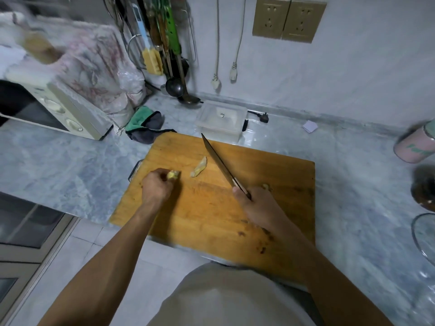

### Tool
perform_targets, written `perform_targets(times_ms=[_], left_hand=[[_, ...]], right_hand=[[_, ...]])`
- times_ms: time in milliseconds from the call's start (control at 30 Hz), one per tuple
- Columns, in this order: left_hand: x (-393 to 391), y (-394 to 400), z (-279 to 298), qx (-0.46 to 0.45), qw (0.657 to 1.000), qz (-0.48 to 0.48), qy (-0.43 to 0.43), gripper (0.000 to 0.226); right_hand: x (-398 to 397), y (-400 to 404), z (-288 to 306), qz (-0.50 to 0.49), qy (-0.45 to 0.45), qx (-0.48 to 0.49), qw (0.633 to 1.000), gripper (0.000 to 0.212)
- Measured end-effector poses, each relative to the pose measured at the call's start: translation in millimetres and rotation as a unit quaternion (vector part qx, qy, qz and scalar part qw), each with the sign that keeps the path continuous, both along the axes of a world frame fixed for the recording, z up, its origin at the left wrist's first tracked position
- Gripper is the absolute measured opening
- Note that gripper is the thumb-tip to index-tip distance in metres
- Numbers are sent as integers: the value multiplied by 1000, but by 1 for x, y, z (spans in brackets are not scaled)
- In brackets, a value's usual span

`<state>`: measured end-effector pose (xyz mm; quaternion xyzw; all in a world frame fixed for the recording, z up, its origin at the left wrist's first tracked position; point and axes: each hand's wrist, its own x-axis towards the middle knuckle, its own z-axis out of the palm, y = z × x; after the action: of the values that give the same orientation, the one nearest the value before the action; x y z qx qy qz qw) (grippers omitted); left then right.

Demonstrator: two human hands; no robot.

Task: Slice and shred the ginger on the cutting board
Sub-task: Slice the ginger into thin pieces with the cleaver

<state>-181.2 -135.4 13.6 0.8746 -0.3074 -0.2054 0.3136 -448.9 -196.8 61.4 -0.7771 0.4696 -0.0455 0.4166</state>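
From the head camera, I look down on a wooden cutting board [211,208] lying on the grey marbled bench [70,165], its near edge jutting past the bench front toward my body.

My left hand [156,184] sits on the left part of the board, fingers curled round a small yellow ginger piece [173,175], which pokes out on the hand's right side and rests on the wood. A second ginger piece [199,167], pale and elongated, lies loose on the board just to the right, apart from my left hand and close beside the blade without clearly touching it.

My right hand [255,205] is wrapped round the handle of a knife [220,164], thumb up near the base of the blade. The long dark blade points away from me, toward the board's far edge, its tip reaching about to that edge. I cannot tell whether the cutting edge touches the wood.

Past the board stands a clear lidded plastic container [221,120], and to its left a green and grey cloth [146,124] lies bunched. A cream microwave [58,109] sits at far left under a patterned cover. A ladle [182,90] and other utensils hang on the wall, with two brass-coloured sockets [288,18] higher up. A pink tin [416,144] stands at the right edge.
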Motion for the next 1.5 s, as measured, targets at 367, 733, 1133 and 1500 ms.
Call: perform_targets(times_ms=[367, 733, 1133, 1500], left_hand=[[-4, 3, -27, -83, 953, 146, 253, 8], [-9, 12, -28, 32, 973, 102, 203, 5], [-43, 26, -23, 16, 995, -86, 45, 45], [-88, -11, -15, -40, 970, 92, 222, 6]], right_hand=[[19, 3, 2, -44, -57, 22, 997, 50], [25, 10, -12, -31, -71, 23, 997, 55], [14, 9, -19, -72, -81, 43, 993, 54], [11, 19, -14, -100, -49, 78, 991, 51]])
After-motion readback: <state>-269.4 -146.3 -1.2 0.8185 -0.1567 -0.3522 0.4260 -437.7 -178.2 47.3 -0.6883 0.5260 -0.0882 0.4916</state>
